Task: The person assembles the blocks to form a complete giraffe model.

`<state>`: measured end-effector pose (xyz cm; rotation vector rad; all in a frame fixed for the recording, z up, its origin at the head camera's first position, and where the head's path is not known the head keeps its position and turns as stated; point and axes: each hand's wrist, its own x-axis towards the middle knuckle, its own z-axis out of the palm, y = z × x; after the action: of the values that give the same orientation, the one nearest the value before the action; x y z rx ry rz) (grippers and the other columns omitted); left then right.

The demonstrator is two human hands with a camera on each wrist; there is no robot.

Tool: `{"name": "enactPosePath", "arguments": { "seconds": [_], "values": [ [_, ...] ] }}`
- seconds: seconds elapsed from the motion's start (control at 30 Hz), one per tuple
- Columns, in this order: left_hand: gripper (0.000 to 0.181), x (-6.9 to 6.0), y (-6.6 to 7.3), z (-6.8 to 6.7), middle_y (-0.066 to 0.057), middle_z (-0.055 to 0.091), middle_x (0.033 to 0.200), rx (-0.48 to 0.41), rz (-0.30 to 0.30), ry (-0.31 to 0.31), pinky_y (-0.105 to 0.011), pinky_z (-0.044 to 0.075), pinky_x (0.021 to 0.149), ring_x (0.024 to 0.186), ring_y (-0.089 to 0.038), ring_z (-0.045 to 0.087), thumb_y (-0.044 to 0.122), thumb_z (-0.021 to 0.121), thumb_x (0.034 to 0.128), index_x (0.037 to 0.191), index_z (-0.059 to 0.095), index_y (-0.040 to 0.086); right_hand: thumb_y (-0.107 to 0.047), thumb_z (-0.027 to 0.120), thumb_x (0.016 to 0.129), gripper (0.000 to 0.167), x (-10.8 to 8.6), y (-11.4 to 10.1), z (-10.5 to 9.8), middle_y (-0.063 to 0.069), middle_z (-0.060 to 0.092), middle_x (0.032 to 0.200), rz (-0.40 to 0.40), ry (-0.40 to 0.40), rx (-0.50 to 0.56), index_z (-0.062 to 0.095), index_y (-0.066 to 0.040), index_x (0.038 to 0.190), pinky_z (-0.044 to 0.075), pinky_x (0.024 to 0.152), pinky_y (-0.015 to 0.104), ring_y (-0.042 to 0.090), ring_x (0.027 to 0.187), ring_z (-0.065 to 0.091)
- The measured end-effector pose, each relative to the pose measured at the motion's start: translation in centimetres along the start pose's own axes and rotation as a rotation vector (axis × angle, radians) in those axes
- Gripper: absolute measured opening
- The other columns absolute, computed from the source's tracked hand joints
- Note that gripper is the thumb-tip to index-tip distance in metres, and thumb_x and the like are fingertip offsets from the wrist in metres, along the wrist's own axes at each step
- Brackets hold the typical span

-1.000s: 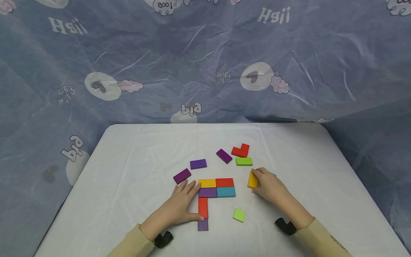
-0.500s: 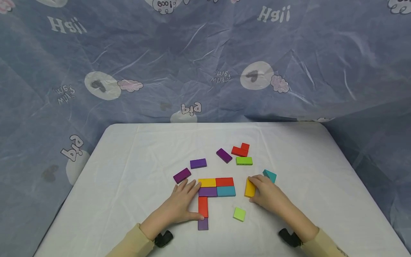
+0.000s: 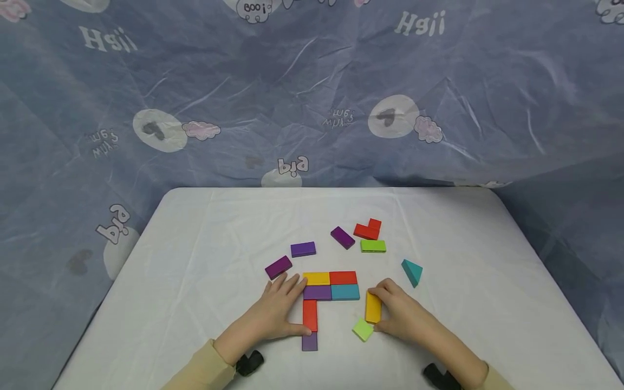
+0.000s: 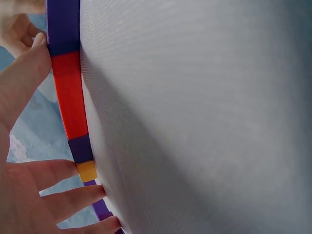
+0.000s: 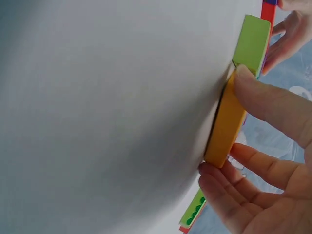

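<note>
My right hand (image 3: 402, 313) pinches a yellow block (image 3: 373, 307) by its two ends, thumb at the near end and fingers at the far end. A small lime-green block (image 3: 363, 329) touches or nearly touches the yellow block's near end. My left hand (image 3: 269, 314) lies with fingers spread beside a joined shape of blocks. Its fingertip touches the shape's yellow block (image 3: 317, 278); the thumb rests where the red block (image 3: 310, 316) meets the lower purple block (image 3: 309, 342). A purple block (image 3: 317, 292), a blue block (image 3: 345, 292) and another red block (image 3: 343, 278) complete the shape's top.
Behind the shape lie purple blocks (image 3: 303, 249), a lime-green block (image 3: 373, 246) and an L-shaped pair of red blocks (image 3: 367, 232). A teal triangular block (image 3: 412, 272) lies beyond my right hand. All are on a white-covered table (image 3: 219, 227) before a blue-grey patterned curtain (image 3: 292, 81).
My right hand has brought the yellow block nearer to me and slightly left, up to the small lime-green block, which has turned a little. The teal triangle is uncovered. My left hand stays in place.
</note>
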<state>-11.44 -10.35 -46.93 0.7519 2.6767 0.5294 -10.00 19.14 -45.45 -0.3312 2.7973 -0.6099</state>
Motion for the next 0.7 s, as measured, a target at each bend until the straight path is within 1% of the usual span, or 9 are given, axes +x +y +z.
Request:
{"name": "enactPosePath", "arguments": {
  "seconds": [0.13, 0.23, 0.33, 0.53, 0.7],
  "values": [
    [0.104, 0.1, 0.0, 0.0, -0.017, 0.031, 0.159, 0.009, -0.001, -0.002, -0.07, 0.023, 0.112, 0.146, -0.045, 0.022, 0.063, 0.074, 0.0757, 0.154, 0.033, 0.008, -0.014, 0.094, 0.061, 0.064, -0.4, -0.6, 0.2, -0.001, 0.05, 0.103, 0.006, -0.034, 0.015, 0.067, -0.009, 0.119, 0.056, 0.082, 0.03, 0.011, 0.089, 0.049],
    [0.104, 0.1, -0.1, 0.1, -0.017, 0.031, 0.159, 0.019, 0.001, -0.002, -0.07, 0.024, 0.112, 0.146, -0.045, 0.023, 0.065, 0.073, 0.0757, 0.154, 0.033, 0.009, -0.015, 0.094, 0.061, 0.064, -0.7, -1.0, 0.4, -0.001, 0.047, 0.102, -0.015, -0.067, 0.025, 0.066, -0.009, 0.119, 0.056, 0.079, 0.028, 0.011, 0.088, 0.048],
    [0.104, 0.1, -0.1, 0.2, -0.017, 0.031, 0.159, 0.03, 0.005, 0.0, -0.069, 0.025, 0.112, 0.146, -0.045, 0.023, 0.066, 0.072, 0.0758, 0.154, 0.033, 0.009, -0.015, 0.093, 0.062, 0.064, -0.9, -1.4, 0.5, 0.0, 0.047, 0.103, -0.045, -0.084, 0.025, 0.067, -0.01, 0.12, 0.056, 0.078, 0.027, 0.011, 0.088, 0.049],
    [0.104, 0.1, -0.3, 0.3, -0.017, 0.032, 0.159, 0.03, 0.015, 0.011, -0.07, 0.026, 0.111, 0.146, -0.045, 0.024, 0.065, 0.072, 0.0762, 0.154, 0.033, 0.009, -0.017, 0.093, 0.063, 0.064, -0.8, -2.1, 0.8, -0.002, 0.047, 0.1, -0.073, -0.09, 0.001, 0.068, -0.012, 0.121, 0.057, 0.078, 0.026, 0.01, 0.09, 0.047],
    [0.104, 0.1, -0.4, 0.4, -0.018, 0.032, 0.159, 0.039, 0.018, 0.013, -0.07, 0.027, 0.111, 0.146, -0.046, 0.024, 0.066, 0.071, 0.076, 0.154, 0.033, 0.009, -0.017, 0.093, 0.063, 0.063, -0.7, -2.2, 1.0, -0.002, 0.051, 0.102, -0.098, -0.064, -0.016, 0.067, -0.012, 0.12, 0.058, 0.084, 0.029, 0.01, 0.09, 0.05]
  ]
}}
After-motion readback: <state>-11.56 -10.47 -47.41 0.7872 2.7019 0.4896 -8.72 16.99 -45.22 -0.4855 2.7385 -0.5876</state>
